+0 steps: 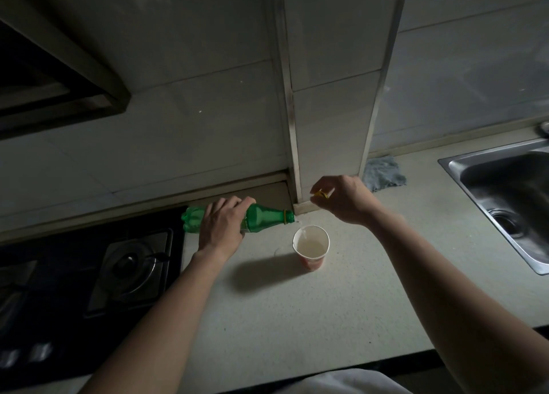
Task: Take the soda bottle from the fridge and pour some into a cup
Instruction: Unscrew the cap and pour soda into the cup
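Note:
My left hand (221, 226) grips a green soda bottle (267, 217) around its middle and holds it almost level, with the uncapped mouth pointing right. A thin clear stream runs from the mouth into a paper cup (311, 246), red outside and white inside, that stands on the pale countertop (297, 304). Liquid lies in the bottom of the cup. My right hand (341, 199) hovers above and to the right of the cup and pinches the yellow bottle cap (320, 194) between its fingertips.
A black gas hob (89, 281) lies to the left of the bottle, under a range hood (59, 76). A steel sink (511, 191) is sunk into the counter at the right. A grey cloth (383, 175) lies by the tiled pillar (335, 96) behind the cup.

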The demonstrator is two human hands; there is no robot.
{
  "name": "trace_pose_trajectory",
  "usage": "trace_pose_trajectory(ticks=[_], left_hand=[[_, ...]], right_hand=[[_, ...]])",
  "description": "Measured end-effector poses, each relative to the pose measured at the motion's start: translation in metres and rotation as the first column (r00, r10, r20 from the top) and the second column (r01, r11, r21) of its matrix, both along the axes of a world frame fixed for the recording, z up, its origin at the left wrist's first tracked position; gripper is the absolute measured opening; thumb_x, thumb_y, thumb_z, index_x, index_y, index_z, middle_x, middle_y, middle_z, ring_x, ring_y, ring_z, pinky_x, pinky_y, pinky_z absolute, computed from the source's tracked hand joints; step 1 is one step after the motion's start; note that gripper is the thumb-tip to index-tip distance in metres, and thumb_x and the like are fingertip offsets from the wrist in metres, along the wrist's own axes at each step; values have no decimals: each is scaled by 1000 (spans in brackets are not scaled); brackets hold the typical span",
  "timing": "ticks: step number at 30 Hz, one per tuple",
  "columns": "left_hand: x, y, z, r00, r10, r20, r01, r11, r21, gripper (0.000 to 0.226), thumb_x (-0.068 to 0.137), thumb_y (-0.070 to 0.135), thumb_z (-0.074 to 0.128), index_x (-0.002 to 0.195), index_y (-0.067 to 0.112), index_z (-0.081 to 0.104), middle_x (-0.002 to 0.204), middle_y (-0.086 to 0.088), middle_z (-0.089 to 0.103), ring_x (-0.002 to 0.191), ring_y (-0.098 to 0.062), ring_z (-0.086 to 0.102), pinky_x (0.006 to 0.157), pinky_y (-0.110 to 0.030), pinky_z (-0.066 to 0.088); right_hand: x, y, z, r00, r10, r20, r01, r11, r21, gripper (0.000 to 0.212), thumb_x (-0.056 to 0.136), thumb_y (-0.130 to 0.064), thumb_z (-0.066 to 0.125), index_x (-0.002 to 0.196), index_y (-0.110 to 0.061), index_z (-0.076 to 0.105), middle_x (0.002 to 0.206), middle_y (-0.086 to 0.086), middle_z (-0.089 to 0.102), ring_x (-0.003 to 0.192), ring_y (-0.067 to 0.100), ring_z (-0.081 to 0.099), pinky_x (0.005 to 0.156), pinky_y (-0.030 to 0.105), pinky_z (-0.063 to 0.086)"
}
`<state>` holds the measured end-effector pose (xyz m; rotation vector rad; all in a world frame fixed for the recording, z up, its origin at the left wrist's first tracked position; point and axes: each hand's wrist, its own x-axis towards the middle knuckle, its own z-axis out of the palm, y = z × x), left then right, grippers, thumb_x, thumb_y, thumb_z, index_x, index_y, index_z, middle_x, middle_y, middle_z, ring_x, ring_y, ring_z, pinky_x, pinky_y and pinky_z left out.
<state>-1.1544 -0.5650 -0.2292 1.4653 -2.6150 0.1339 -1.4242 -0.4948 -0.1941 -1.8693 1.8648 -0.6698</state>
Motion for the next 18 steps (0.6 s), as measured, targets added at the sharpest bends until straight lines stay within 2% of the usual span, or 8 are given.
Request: trace_pose_trajectory(ticks=[5, 18], left_hand=[[-1, -1, -1, 1000, 0, -1, 0, 1000, -13, 77, 61, 6, 83, 125, 36, 52, 109, 10, 62, 102, -21, 56, 86, -35, 41], [-1, -2, 1, 1000, -6, -4, 6, 1000, -11, 77, 63, 7, 84, 126, 35, 52, 111, 9, 62, 104, -21, 56, 89, -35, 41]], right_hand=[[-1, 1, 0, 1000, 1, -4, -1, 1000, -7, 24, 93, -30, 61, 114, -17, 64, 108, 4, 69, 85, 7, 58, 63, 7, 38], [0, 1, 0, 1000, 1, 5, -1, 1000, -3, 24, 94, -30, 60, 114, -17, 63, 108, 3, 69, 85, 6, 58, 61, 7, 39]])
